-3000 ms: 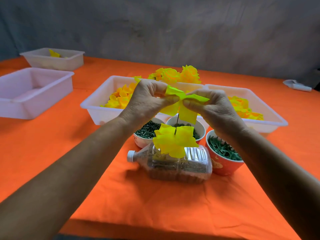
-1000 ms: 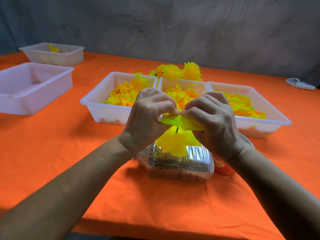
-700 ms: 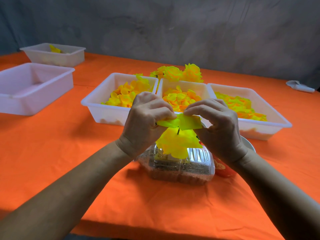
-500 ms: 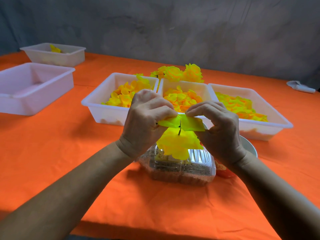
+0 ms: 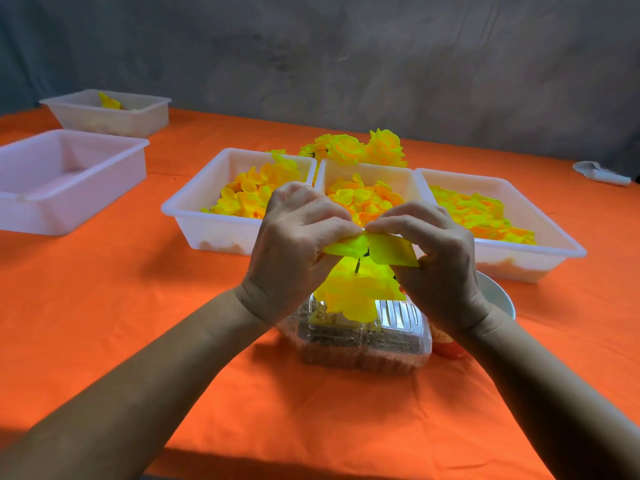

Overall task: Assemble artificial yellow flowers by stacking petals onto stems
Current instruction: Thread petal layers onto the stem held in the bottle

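A flat yellow petal piece (image 5: 388, 250) is stretched between both hands just above a thin dark stem (image 5: 357, 266). My left hand (image 5: 294, 251) pinches its left edge and my right hand (image 5: 440, 265) pinches its right edge. Below it on the same stem sits a larger yellow petal layer (image 5: 356, 294). The stem stands in a clear plastic bottle (image 5: 363, 337) lying on its side and filled with brown grains. The stem's lower part is hidden by the petals.
Three white trays of yellow-orange petals lie behind my hands: left (image 5: 194, 216), middle (image 5: 367, 174), right (image 5: 554, 244). Finished yellow flowers (image 5: 363, 150) stand behind them. An empty tray (image 5: 69, 202) and another tray (image 5: 131, 112) are far left. Cups (image 5: 498, 296) are mostly hidden behind my right wrist.
Both hands lowered the upper petal piece down the stem until it sits close above the lower layer. In the last half second they barely moved.
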Demonstrator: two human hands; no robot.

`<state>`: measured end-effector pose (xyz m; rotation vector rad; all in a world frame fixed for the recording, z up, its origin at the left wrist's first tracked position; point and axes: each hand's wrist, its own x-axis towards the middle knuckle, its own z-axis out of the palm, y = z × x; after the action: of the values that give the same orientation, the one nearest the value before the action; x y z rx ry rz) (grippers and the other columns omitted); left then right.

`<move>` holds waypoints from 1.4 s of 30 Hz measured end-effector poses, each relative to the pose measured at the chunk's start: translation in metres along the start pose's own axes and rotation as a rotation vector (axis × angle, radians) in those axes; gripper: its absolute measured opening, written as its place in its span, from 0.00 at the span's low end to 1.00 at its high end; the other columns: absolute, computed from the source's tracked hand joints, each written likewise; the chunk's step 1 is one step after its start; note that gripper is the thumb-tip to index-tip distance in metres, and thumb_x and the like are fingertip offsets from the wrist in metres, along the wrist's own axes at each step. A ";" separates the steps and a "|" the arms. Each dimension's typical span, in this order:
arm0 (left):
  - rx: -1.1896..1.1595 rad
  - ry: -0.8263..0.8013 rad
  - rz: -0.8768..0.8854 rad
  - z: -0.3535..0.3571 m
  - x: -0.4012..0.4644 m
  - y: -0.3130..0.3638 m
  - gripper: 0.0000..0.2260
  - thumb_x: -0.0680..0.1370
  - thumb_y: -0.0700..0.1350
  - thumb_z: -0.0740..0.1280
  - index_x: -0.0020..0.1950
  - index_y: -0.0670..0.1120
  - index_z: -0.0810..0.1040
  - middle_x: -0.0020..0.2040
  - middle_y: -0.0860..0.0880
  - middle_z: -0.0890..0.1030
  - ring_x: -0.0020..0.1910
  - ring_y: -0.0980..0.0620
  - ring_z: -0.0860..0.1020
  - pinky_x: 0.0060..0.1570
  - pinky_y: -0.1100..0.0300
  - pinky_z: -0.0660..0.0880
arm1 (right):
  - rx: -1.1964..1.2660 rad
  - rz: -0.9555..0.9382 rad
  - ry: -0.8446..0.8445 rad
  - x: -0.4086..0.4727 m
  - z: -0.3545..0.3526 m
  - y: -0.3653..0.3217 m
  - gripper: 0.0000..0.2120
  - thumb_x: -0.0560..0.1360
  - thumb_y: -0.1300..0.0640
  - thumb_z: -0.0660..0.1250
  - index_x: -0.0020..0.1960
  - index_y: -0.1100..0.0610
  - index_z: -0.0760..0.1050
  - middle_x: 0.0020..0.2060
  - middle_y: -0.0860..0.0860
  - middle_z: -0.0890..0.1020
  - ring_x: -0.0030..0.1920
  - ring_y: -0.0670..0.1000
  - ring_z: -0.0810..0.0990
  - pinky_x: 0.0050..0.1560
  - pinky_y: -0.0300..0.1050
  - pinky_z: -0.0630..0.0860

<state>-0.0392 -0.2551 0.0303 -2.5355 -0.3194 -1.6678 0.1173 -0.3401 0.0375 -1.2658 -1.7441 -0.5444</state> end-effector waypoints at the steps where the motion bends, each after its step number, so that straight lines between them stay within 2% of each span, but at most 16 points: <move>1: 0.003 -0.003 -0.002 0.000 0.001 0.000 0.06 0.74 0.42 0.70 0.41 0.41 0.85 0.40 0.46 0.84 0.40 0.42 0.79 0.51 0.49 0.69 | 0.002 0.007 0.004 0.000 0.000 0.000 0.05 0.68 0.65 0.72 0.44 0.61 0.83 0.40 0.57 0.83 0.43 0.58 0.82 0.46 0.46 0.71; 6: 0.002 -0.006 0.006 0.001 -0.001 -0.001 0.06 0.74 0.41 0.69 0.40 0.41 0.84 0.40 0.46 0.83 0.40 0.42 0.79 0.51 0.49 0.69 | -0.043 -0.034 0.012 -0.002 0.000 0.001 0.05 0.67 0.62 0.74 0.42 0.62 0.83 0.40 0.56 0.83 0.42 0.57 0.81 0.46 0.46 0.70; 11: -0.002 0.005 0.000 0.004 -0.001 0.001 0.03 0.73 0.39 0.72 0.40 0.41 0.84 0.40 0.46 0.83 0.40 0.42 0.79 0.51 0.47 0.70 | 0.001 -0.004 0.028 -0.002 0.001 0.001 0.04 0.67 0.65 0.73 0.42 0.62 0.83 0.39 0.56 0.83 0.41 0.56 0.82 0.46 0.51 0.74; 19: -0.008 -0.044 -0.030 0.001 0.002 0.003 0.08 0.74 0.43 0.68 0.43 0.41 0.85 0.41 0.46 0.84 0.42 0.42 0.80 0.51 0.46 0.70 | 0.058 0.037 -0.006 -0.002 0.002 -0.001 0.05 0.68 0.65 0.70 0.43 0.63 0.82 0.40 0.55 0.84 0.43 0.55 0.83 0.46 0.58 0.76; 23: -0.108 -0.074 -0.151 -0.001 0.005 0.006 0.10 0.72 0.47 0.70 0.42 0.41 0.85 0.41 0.46 0.84 0.42 0.46 0.80 0.50 0.49 0.69 | 0.083 0.073 -0.038 0.000 0.002 -0.002 0.04 0.68 0.65 0.72 0.43 0.63 0.82 0.40 0.54 0.84 0.43 0.54 0.83 0.46 0.60 0.76; 26: -0.184 -0.092 -0.205 -0.001 0.006 0.005 0.08 0.70 0.45 0.73 0.40 0.41 0.84 0.40 0.47 0.84 0.43 0.51 0.77 0.49 0.50 0.69 | 0.158 0.110 -0.046 0.002 0.001 -0.002 0.05 0.68 0.62 0.72 0.42 0.63 0.82 0.39 0.54 0.84 0.41 0.54 0.83 0.44 0.57 0.77; 29: -0.211 -0.098 -0.194 -0.001 0.005 0.004 0.07 0.70 0.45 0.72 0.40 0.40 0.84 0.40 0.47 0.84 0.43 0.51 0.76 0.49 0.51 0.69 | 0.264 0.146 -0.017 0.002 0.000 -0.001 0.05 0.68 0.61 0.73 0.42 0.62 0.82 0.38 0.53 0.83 0.40 0.52 0.82 0.42 0.53 0.78; 32: -0.143 -0.082 -0.102 0.001 0.003 0.003 0.08 0.72 0.44 0.70 0.40 0.40 0.84 0.41 0.47 0.84 0.42 0.47 0.79 0.50 0.54 0.68 | 0.072 0.024 0.021 -0.004 0.002 0.000 0.04 0.67 0.62 0.74 0.41 0.62 0.82 0.38 0.53 0.84 0.40 0.55 0.82 0.44 0.54 0.76; 36: -0.067 -0.053 -0.031 0.005 0.001 0.002 0.04 0.72 0.40 0.71 0.39 0.39 0.83 0.41 0.46 0.83 0.41 0.43 0.79 0.50 0.52 0.68 | -0.070 -0.079 0.056 -0.005 0.003 0.002 0.05 0.66 0.60 0.75 0.40 0.61 0.82 0.36 0.53 0.84 0.39 0.51 0.80 0.48 0.47 0.72; 39: -0.077 -0.061 -0.055 0.006 0.000 0.002 0.03 0.71 0.39 0.72 0.40 0.39 0.83 0.41 0.46 0.84 0.41 0.44 0.80 0.50 0.50 0.69 | 0.141 0.107 0.031 -0.006 0.003 0.001 0.06 0.66 0.61 0.73 0.43 0.58 0.82 0.38 0.50 0.83 0.40 0.48 0.81 0.46 0.44 0.74; 42: -0.132 -0.086 -0.149 0.005 0.003 0.002 0.07 0.72 0.44 0.71 0.41 0.40 0.84 0.41 0.46 0.84 0.42 0.47 0.79 0.50 0.51 0.69 | 0.390 0.338 -0.032 -0.004 0.002 -0.002 0.07 0.68 0.61 0.73 0.45 0.54 0.80 0.38 0.49 0.83 0.40 0.41 0.79 0.43 0.33 0.73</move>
<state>-0.0330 -0.2560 0.0310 -2.7483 -0.4284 -1.6848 0.1154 -0.3412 0.0337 -1.2511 -1.5226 0.0137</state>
